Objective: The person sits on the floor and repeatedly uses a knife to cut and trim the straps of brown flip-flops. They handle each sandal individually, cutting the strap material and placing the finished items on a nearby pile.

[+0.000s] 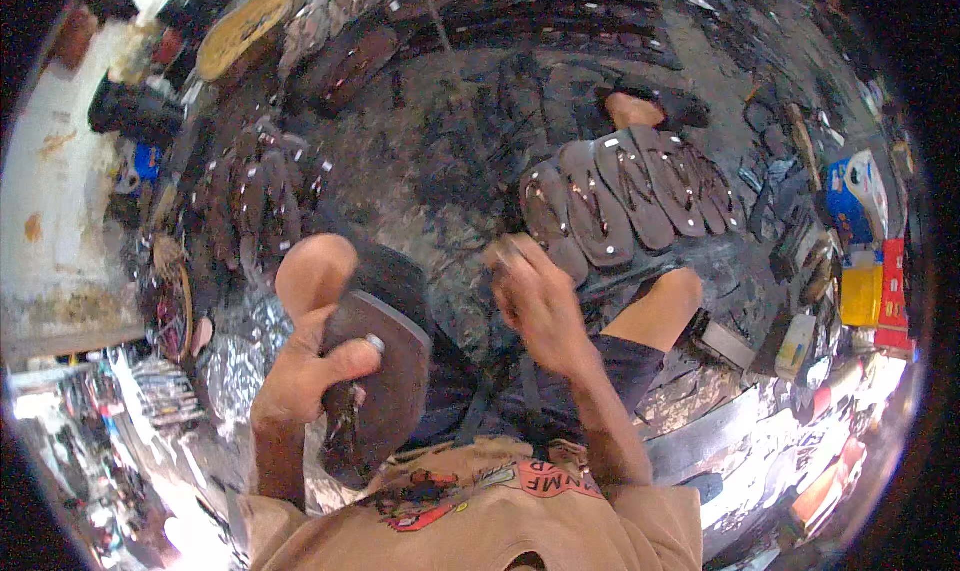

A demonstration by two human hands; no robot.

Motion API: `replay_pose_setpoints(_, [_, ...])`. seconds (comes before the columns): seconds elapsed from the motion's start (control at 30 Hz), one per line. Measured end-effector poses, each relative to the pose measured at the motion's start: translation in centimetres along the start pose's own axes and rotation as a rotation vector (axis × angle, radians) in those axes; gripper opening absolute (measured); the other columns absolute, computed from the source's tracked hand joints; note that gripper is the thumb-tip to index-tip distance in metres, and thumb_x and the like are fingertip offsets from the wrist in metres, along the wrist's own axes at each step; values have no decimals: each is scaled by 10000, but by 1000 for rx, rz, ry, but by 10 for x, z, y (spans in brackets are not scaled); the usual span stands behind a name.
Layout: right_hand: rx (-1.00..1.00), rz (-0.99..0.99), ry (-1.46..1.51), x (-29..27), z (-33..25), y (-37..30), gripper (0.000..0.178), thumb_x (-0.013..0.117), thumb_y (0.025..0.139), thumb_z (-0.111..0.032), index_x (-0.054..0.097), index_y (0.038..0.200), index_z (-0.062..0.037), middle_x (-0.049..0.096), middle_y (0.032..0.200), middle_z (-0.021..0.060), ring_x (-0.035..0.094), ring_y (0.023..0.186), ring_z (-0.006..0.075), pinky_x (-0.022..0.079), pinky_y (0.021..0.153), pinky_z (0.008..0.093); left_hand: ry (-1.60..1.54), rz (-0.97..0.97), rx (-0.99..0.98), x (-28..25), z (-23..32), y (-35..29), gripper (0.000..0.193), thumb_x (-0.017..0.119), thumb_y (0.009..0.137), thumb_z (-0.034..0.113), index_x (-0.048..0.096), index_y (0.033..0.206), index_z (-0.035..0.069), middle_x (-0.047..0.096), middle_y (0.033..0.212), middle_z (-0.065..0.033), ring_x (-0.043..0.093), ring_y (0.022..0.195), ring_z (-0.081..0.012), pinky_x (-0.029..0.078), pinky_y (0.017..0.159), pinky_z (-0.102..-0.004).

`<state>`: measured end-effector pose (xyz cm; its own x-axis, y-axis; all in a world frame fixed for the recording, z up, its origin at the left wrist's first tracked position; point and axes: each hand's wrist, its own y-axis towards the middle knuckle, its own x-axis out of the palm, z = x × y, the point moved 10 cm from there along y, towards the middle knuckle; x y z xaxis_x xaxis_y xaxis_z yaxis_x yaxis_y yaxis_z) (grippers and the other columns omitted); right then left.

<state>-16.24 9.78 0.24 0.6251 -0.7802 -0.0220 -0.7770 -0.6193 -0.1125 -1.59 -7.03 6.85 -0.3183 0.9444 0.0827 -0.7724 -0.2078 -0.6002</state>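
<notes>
My left hand (305, 376) is closed around a dark brown sandal (392, 391), with the thumb pressed on its flat face. The sandal is tilted over my left thigh, and its straps hang on the side toward my body. My right hand (540, 306) is raised in front of my lap with its fingers curled together. Whatever is between those fingers, if anything, is too small and blurred to name. Just beyond this hand, a row of brown sandals (615, 206) lies overlapping on the ground beside my right leg.
Another heap of dark sandals (258, 196) lies at the left, and long rows of them (560, 31) stretch across the far side. A yellow oval tray (245, 33) stands far left. To the right are a blue-and-white container (856, 203), a yellow container (861, 293) and a red box (894, 291).
</notes>
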Motion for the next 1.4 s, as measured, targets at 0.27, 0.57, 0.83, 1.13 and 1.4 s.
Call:
replay_pose_setpoints(0.27, [96,-345,-326,-4,28,-227,278,618,922,-287,575,999,-24,637,860,227,634,751,461,516,671,483,25,-20,-151,19,-48,-35,537,812,857,286,604,1226,-44,700,1026,-56,650,897,-121,539,806,-288])
replay_pose_setpoints(0.57, [219,-507,-297,19,50,-148,269,559,969,-308,564,979,-39,613,764,263,615,752,474,481,667,492,419,-245,-263,43,-61,-29,389,791,893,281,695,1149,4,747,1043,-80,666,920,-141,539,850,-326])
replay_pose_setpoints(0.83, [375,-301,243,49,78,-18,326,470,1060,-341,606,1107,-48,521,612,53,528,529,149,425,518,305,143,106,164,-11,-12,-11,492,768,870,135,592,1316,26,692,1149,-136,670,998,-241,541,877,-374])
replay_pose_setpoints(1.13, [-27,151,-146,-41,11,-141,424,406,1071,-402,625,1077,-38,545,653,75,516,531,142,406,512,305,-811,99,232,56,-49,26,320,689,956,133,606,1265,121,692,1220,-32,682,1104,-209,604,947,-444])
replay_pose_setpoints(1.4, [341,-86,-398,-15,71,-248,411,561,970,-451,603,1057,-52,657,822,197,662,789,414,492,676,484,-894,161,161,65,-82,13,319,709,950,162,610,1247,99,692,1205,-54,682,1108,-215,601,958,-412])
